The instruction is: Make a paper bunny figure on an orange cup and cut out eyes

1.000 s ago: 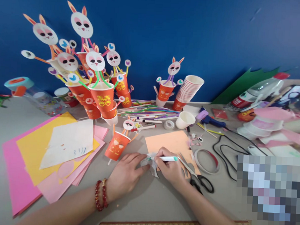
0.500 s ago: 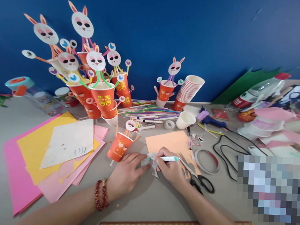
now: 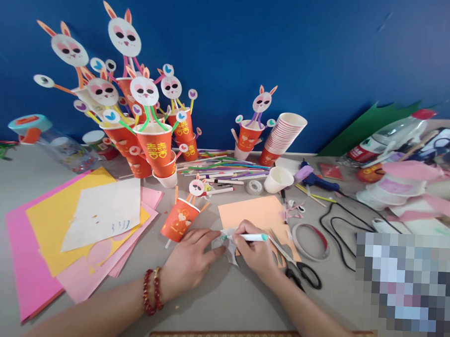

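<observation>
My right hand grips a white marker with a green end, its tip down at a small white paper scrap. A green mark shows on the scrap, partly hidden by my fingers. My left hand lies flat with fingers stretched out, fingertips pressing the scrap's left side to the table. Just beyond it, an orange paper cup leans tilted, with a small rabbit face on orange stems. Black-handled scissors lie beside my right hand, partly over an orange paper sheet.
Coloured paper sheets lie at left. Rabbit-topped cups and a cup stack stand along the blue wall. A tape roll, a glue gun with its black cord and a plastic bottle are at right.
Almost nothing differs. Both hands keep their places on the paper scrap, and the marker has hardly moved.
</observation>
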`<state>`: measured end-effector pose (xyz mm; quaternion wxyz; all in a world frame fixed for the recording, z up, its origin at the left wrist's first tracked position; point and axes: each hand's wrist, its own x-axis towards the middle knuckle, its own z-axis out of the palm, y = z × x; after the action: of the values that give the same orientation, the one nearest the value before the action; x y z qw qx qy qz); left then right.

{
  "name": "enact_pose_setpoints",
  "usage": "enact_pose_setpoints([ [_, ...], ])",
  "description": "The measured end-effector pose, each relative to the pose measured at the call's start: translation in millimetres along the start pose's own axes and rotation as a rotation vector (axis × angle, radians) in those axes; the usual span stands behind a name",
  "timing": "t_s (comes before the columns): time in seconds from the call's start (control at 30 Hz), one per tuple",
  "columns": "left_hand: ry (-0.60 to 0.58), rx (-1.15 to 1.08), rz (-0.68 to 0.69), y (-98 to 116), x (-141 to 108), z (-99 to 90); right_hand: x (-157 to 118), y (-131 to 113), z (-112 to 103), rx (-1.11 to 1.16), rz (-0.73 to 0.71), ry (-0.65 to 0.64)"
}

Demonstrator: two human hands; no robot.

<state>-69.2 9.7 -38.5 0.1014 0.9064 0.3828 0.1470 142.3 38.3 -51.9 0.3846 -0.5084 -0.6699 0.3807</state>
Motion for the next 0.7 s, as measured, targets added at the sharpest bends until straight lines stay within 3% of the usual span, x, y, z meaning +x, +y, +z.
enact_pose_setpoints([
  [0.7, 0.02, -0.005, -0.001, -0.2, -0.8, 2.0, 1.7, -4.9, -0.9, -0.075, -0.04, -0.035],
])
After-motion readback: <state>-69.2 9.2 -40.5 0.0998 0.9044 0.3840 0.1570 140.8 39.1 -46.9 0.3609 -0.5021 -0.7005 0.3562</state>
